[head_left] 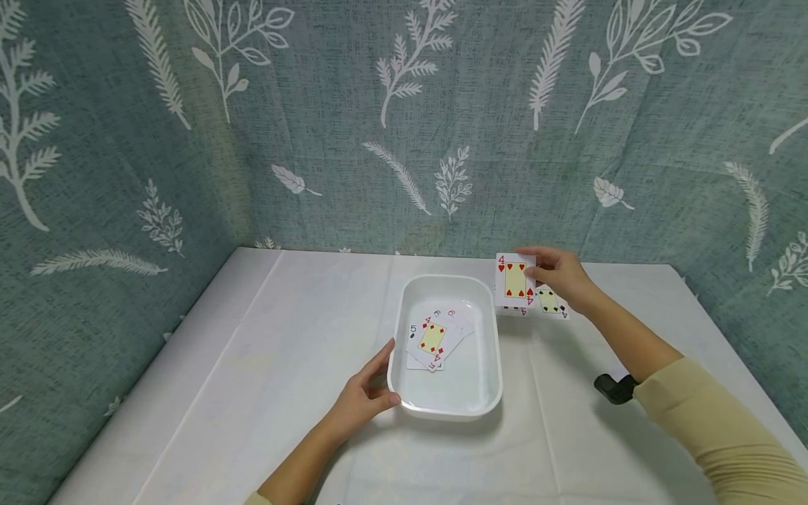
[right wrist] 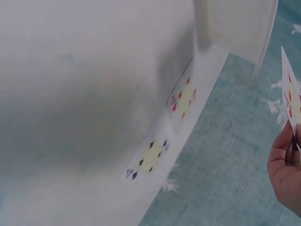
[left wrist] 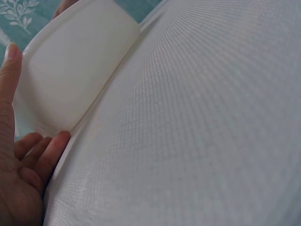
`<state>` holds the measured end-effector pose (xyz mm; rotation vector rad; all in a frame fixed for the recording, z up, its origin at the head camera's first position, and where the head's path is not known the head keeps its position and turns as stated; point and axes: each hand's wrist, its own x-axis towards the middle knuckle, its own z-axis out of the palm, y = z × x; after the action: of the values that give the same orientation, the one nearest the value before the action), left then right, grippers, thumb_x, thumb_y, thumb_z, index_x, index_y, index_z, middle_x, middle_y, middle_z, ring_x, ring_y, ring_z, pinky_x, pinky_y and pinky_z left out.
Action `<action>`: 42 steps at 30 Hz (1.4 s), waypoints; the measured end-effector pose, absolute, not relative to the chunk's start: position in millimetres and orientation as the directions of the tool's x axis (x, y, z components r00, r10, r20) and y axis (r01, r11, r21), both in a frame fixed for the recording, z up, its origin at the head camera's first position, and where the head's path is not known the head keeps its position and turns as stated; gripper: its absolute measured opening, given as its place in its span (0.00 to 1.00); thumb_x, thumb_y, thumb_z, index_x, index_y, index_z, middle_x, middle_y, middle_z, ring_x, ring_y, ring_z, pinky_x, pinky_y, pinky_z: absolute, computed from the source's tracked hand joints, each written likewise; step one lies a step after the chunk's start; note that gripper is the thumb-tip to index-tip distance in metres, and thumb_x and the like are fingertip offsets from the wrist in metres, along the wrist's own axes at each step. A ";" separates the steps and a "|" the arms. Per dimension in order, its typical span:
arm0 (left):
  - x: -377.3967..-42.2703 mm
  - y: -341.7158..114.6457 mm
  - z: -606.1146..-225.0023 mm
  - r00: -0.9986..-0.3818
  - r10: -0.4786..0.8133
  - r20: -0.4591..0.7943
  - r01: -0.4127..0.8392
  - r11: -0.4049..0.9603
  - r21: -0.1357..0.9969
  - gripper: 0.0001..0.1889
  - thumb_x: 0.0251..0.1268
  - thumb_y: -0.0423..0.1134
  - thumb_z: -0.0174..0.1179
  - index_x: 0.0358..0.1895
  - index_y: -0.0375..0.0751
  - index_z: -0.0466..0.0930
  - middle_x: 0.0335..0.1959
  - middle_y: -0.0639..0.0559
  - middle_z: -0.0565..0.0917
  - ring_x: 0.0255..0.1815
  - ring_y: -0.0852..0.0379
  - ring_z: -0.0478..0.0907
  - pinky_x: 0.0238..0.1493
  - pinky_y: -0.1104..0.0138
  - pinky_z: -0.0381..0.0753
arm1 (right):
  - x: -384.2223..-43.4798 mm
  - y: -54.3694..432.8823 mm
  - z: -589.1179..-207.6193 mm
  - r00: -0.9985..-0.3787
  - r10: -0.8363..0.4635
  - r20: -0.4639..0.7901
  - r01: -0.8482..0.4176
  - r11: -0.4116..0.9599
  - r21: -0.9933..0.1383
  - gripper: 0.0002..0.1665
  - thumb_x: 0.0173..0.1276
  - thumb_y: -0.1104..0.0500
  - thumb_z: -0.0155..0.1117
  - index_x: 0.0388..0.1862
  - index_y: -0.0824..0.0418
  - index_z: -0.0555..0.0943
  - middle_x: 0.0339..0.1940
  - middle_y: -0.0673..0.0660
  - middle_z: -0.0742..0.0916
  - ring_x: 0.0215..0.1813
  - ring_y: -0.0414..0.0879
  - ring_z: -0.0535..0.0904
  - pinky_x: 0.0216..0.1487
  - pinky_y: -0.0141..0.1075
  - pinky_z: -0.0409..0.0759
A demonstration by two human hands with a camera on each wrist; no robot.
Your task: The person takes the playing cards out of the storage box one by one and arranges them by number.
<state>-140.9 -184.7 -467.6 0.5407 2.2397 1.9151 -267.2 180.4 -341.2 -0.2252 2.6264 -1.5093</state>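
The right hand [head_left: 562, 277] pinches a four of hearts playing card [head_left: 514, 279] by its right edge, face up to the head camera. Below that card, two more cards lie by the table's far edge: a red-suited card [right wrist: 184, 98] and a black-suited four [head_left: 550, 301]. At the tray's near left corner, the left hand [head_left: 365, 389] grips the white tray [head_left: 470, 400], thumb and fingers spread around its side. Inside the tray lies a loose pile of cards, a four of diamonds [head_left: 433, 338] on top and a black five [head_left: 413, 335] partly covered.
A white cloth covers the table [head_left: 265, 393]. Behind it hangs a teal curtain [head_left: 341, 175] with white leaf prints, also at both sides. A black curved object [head_left: 615, 388] shows beside the right sleeve [head_left: 707, 414].
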 end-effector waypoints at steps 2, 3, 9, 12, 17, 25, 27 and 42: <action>-141.1 -184.6 -468.2 -0.923 0.364 0.126 0.180 0.117 0.977 0.44 0.54 0.44 0.69 0.74 0.51 0.55 0.65 0.35 0.69 0.59 0.39 0.70 0.47 0.69 0.79 | -267.1 185.8 -340.8 -0.986 -0.164 -0.025 -0.063 0.511 -0.857 0.27 0.70 0.64 0.57 0.67 0.62 0.69 0.31 0.54 0.75 0.35 0.43 0.74 0.40 0.32 0.80; -141.2 -184.5 -468.5 -0.922 0.365 0.128 0.181 0.115 0.977 0.44 0.54 0.44 0.69 0.74 0.51 0.55 0.65 0.35 0.69 0.59 0.39 0.70 0.47 0.69 0.79 | -267.4 188.9 -341.1 -0.987 -0.160 -0.027 -0.060 0.518 -0.854 0.27 0.70 0.64 0.56 0.68 0.62 0.69 0.31 0.54 0.75 0.35 0.42 0.74 0.39 0.32 0.80; -141.8 -184.8 -469.6 -0.917 0.371 0.142 0.196 0.112 0.974 0.44 0.55 0.44 0.68 0.74 0.51 0.54 0.65 0.35 0.69 0.60 0.39 0.70 0.47 0.69 0.79 | -270.1 207.8 -344.2 -0.990 -0.136 -0.029 -0.050 0.537 -0.842 0.27 0.71 0.64 0.56 0.68 0.64 0.68 0.31 0.54 0.74 0.35 0.41 0.74 0.37 0.29 0.79; -141.6 -186.0 -468.8 -0.915 0.376 0.146 0.200 0.111 0.973 0.44 0.55 0.44 0.68 0.74 0.50 0.54 0.65 0.34 0.69 0.59 0.38 0.70 0.48 0.69 0.79 | -271.9 214.7 -348.3 -0.991 -0.133 -0.031 -0.046 0.538 -0.842 0.27 0.70 0.65 0.56 0.68 0.64 0.67 0.32 0.55 0.75 0.36 0.41 0.73 0.39 0.32 0.80; -142.5 -186.7 -470.1 -0.911 0.385 0.151 0.206 0.106 0.973 0.44 0.55 0.42 0.68 0.74 0.50 0.53 0.64 0.34 0.69 0.59 0.38 0.70 0.48 0.69 0.79 | -276.0 227.5 -360.1 -0.994 -0.092 -0.053 -0.011 0.589 -0.808 0.28 0.71 0.66 0.54 0.69 0.63 0.66 0.38 0.58 0.74 0.39 0.44 0.72 0.40 0.33 0.80; -142.8 -185.2 -469.4 -0.912 0.383 0.145 0.203 0.117 0.972 0.44 0.55 0.43 0.68 0.74 0.50 0.53 0.66 0.34 0.68 0.60 0.39 0.71 0.48 0.69 0.79 | -279.0 247.4 -369.6 -0.996 -0.014 -0.092 0.062 0.641 -0.765 0.27 0.72 0.66 0.52 0.70 0.61 0.66 0.43 0.61 0.72 0.43 0.51 0.70 0.41 0.36 0.79; -142.7 -185.2 -469.3 -0.913 0.383 0.141 0.200 0.117 0.973 0.44 0.55 0.44 0.68 0.74 0.50 0.53 0.66 0.34 0.68 0.59 0.39 0.71 0.48 0.69 0.79 | -279.4 251.5 -371.7 -0.996 -0.002 -0.093 0.069 0.648 -0.759 0.27 0.72 0.66 0.51 0.70 0.62 0.65 0.42 0.61 0.72 0.41 0.51 0.70 0.40 0.37 0.79; -141.2 -184.7 -468.2 -0.918 0.375 0.126 0.183 0.120 0.976 0.44 0.55 0.43 0.68 0.74 0.50 0.53 0.66 0.36 0.68 0.59 0.42 0.72 0.47 0.69 0.79 | -281.5 283.8 -384.5 -0.988 0.046 -0.149 0.138 0.694 -0.707 0.27 0.72 0.67 0.48 0.70 0.67 0.63 0.43 0.64 0.71 0.41 0.52 0.65 0.38 0.39 0.74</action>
<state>-141.2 -184.7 -468.2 0.5618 2.2327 1.9083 -281.5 283.8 -384.5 0.1516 2.7805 -1.1744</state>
